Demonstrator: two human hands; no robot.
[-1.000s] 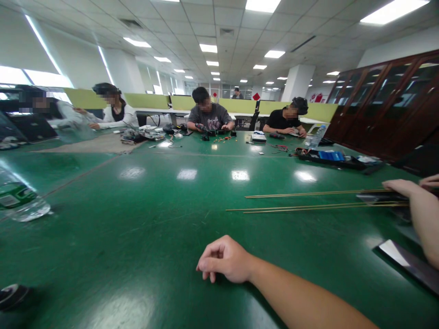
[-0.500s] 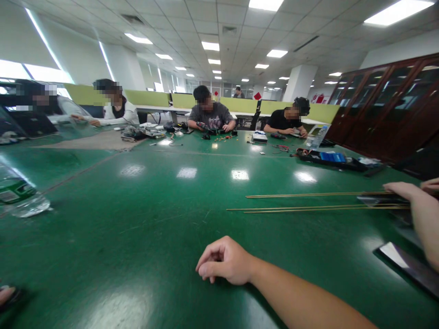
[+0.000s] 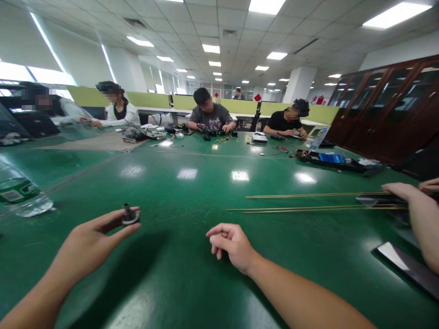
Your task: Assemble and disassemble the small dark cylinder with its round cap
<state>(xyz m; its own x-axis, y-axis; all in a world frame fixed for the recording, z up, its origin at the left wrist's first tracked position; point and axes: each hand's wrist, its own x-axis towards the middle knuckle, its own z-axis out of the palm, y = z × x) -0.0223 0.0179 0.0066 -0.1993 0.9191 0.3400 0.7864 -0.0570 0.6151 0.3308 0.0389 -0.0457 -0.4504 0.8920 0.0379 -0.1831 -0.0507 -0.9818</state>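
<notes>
My left hand (image 3: 92, 240) is raised above the green table (image 3: 164, 278) at the left. Between its thumb and fingers is a small dark part with a round flange (image 3: 131, 217); its short stem points upward. The exact kind of this part does not show. My right hand (image 3: 231, 244) is held over the middle of the table, palm side facing left. Its fingers are loosely bent with a small gap at the thumb, and nothing shows between them. A stretch of bare tabletop separates the two hands.
Several thin brass-coloured rods (image 3: 291, 210) lie at right, beside another person's hand (image 3: 411, 201). A phone-like dark slab (image 3: 404, 265) is nearer. A plastic bottle (image 3: 25, 196) stands at far left. Across the table, people sit among tools and a black tray (image 3: 329, 161).
My left hand has come into view from the lower left, holding the small flanged part. My right hand has moved slightly up and to the right.
</notes>
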